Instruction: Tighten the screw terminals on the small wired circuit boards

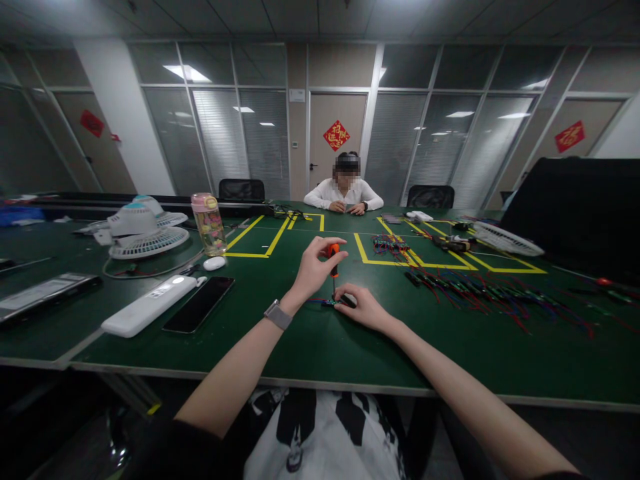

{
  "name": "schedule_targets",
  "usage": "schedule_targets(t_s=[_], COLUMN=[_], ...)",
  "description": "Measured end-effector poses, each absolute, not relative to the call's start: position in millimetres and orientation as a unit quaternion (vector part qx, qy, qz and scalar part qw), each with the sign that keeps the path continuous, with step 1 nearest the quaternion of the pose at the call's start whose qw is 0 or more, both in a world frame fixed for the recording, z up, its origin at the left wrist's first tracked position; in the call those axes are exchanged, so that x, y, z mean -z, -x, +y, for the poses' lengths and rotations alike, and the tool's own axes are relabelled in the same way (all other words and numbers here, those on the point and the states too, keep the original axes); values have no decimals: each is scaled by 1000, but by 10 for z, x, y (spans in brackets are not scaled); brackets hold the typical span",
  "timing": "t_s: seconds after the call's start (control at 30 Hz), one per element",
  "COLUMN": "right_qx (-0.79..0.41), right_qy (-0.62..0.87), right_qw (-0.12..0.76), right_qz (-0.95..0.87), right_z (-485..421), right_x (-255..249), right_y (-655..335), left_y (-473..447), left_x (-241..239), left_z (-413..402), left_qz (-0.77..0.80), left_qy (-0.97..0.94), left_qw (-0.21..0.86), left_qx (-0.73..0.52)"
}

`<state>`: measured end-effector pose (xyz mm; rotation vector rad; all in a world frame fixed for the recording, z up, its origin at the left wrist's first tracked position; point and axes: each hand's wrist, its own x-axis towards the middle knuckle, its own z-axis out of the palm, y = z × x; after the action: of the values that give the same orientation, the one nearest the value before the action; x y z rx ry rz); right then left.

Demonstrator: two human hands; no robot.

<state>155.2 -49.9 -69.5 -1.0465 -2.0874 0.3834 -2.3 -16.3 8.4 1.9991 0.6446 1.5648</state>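
Phone (199, 304) lies at the left of the desk (310, 347). Left hand (314, 267) is closed on the orange screwdriver (333, 257), held upright with its tip on a small wired board (330, 302). Right hand (364, 307) presses the board flat, fingers curled. Risk: the tip slips off, since the grip sits high on the handle.

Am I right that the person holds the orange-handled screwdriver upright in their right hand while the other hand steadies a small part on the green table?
Not quite: the head view shows the orange-handled screwdriver held upright in the left hand, the one with the wristwatch. It is the right hand that steadies the small part on the green table.
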Motion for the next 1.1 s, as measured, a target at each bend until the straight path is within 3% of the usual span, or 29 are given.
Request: schedule_targets(t_s=[0.07,0.23,0.4,0.57,0.73,0.87,1.03,1.1], right_qx=[-149,-138,-136,-134,-135,-135,-134,-134], right_qy=[406,410,416,408,408,410,413,410], right_qw=[376,367,364,366,368,366,364,362], right_qz=[-819,-823,-822,-826,-825,-825,-824,-827], right_z=[-502,-495,-497,-504,-510,-510,-510,-513], right_x=[686,690,695,680,668,671,674,669], right_y=[-1552,-1564,-1567,-1560,-1553,-1556,-1564,-1565], left_y=[31,24,14,6,12,16,22,23], left_x=[-93,-100,-69,-60,-52,-56,-70,-75], left_z=[-173,-161,-136,-128,-119,-116,-131,-120], left_qz=[232,196,226,191,232,207,238,223], left_qy=[-742,-728,-730,-729,-734,-733,-730,-727], left_qw=[250,349,268,367,259,322,259,298], left_qx=[-577,-557,-587,-545,-583,-563,-586,-577])
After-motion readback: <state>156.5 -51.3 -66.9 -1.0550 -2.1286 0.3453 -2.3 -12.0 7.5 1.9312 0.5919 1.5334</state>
